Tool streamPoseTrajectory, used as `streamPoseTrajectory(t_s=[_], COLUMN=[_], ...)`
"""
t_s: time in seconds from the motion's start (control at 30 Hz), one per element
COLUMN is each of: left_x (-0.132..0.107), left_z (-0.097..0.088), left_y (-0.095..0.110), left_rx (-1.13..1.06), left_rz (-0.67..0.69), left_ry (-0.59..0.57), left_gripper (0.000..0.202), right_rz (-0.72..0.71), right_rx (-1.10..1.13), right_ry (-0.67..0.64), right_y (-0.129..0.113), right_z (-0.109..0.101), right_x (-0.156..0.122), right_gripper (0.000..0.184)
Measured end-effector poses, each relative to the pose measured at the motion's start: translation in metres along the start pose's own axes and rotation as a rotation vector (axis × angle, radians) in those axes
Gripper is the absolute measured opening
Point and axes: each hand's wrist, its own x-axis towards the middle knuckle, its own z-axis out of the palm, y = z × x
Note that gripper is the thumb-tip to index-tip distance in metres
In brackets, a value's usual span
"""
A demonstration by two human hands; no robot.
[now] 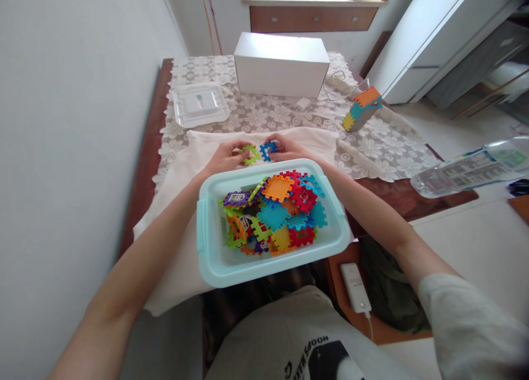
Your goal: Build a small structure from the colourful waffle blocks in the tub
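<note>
My left hand (228,156) pinches a green toothed building tile (250,155) with an opening in its middle. Close by on the right, my right hand (286,147) grips a blue toothed building tile (266,151), also with openings. The two tiles face each other with a small gap between them, just above a white cloth (198,148). In front of my hands, nearer my body, sits a light blue plastic tub (215,272). It holds many loose tiles in orange, red, blue, purple, green and yellow, such as an orange tile (278,188) on top.
A white box (281,71) stands at the back of the table on a lace tablecloth (268,114). Left of it lies a clear plastic lid (201,104). A structure of joined tiles (362,109) and a plastic bottle (467,171) are on the right. A wall (82,93) borders the left.
</note>
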Motion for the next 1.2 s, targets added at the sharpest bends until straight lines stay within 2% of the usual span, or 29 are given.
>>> streamPoseTrajectory(t_s=[0.13,0.27,0.4,0.67,0.87,1.03,1.2], left_x=[0.027,0.023,0.015,0.016,0.016,0.017,0.016], left_z=[0.015,0.014,0.009,0.008,0.006,0.007,0.008], left_y=[-0.002,-0.009,-0.013,-0.013,-0.014,-0.015,-0.017], left_rx=[-0.237,-0.248,-0.167,-0.110,-0.090,-0.141,-0.121], left_rz=[-0.052,-0.057,0.012,0.052,-0.017,-0.001,-0.013], left_ry=[0.030,0.012,-0.050,-0.100,-0.131,-0.162,-0.144], left_gripper=[0.045,0.046,0.057,0.078,0.069,0.071,0.066], right_rz=[0.005,-0.002,-0.053,-0.165,-0.160,-0.157,-0.198], right_rx=[0.199,0.342,0.263,0.143,0.110,0.117,0.139], right_ry=[0.017,0.038,0.023,-0.028,0.008,-0.002,-0.028], right_y=[0.006,0.028,0.040,0.043,0.045,0.043,0.042], right_z=[0.010,0.022,0.021,0.016,0.018,0.020,0.021], right_x=[0.036,0.050,0.051,0.051,0.051,0.053,0.054], right_gripper=[0.047,0.052,0.056,0.072,0.080,0.086,0.087])
